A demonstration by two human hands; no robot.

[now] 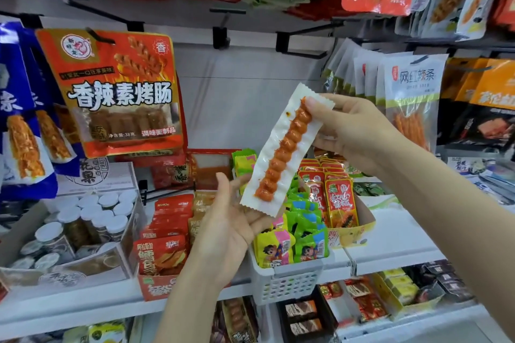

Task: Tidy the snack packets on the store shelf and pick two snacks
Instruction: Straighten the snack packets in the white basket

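Left hand [228,220], palm up, fingers loosely spread, propping lower end of long clear packet of twisted orange spicy stick [284,147]. Packet tilted, above white perforated plastic basket [287,284]. Right hand [354,131] pinching packet's upper end.

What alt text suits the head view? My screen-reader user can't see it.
Two hands hold a long clear packet of an orange twisted snack stick before store shelves: the right hand pinches its top, the left hand supports its bottom. A white basket of small packets sits below.
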